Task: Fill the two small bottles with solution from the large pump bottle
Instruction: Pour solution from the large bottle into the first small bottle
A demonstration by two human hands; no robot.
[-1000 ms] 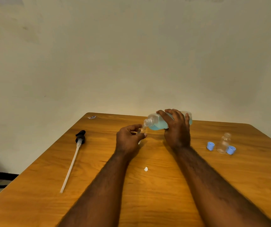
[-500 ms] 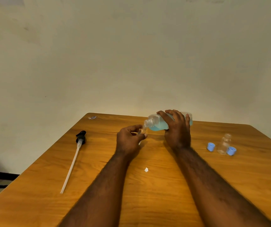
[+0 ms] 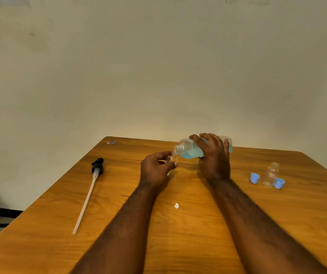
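Orange-brown wooden counter (image 3: pixel 188 244) w/ rounded far corners, far edge close to a pale wall. On the left side lies a black pump head w/ long white dip tube (image 3: pixel 87 196), black end toward the wall. Near the far-left corner, a small blue-white sticker scrap (image 3: pixel 111 142). Approx. at centre, a tiny white scrap (image 3: pixel 176 205). On the right side a small clear bottle (image 3: pixel 270 175) stands upright betw. two light-blue round caps: left cap (image 3: pixel 254 178) just beside it, right cap (image 3: pixel 279 183) at its base; cannot tell if touching.

Right hand (image 3: pixel 214 161) tips large bottle (image 3: pixel 190 150) over small bottle (image 3: pixel 171 159)
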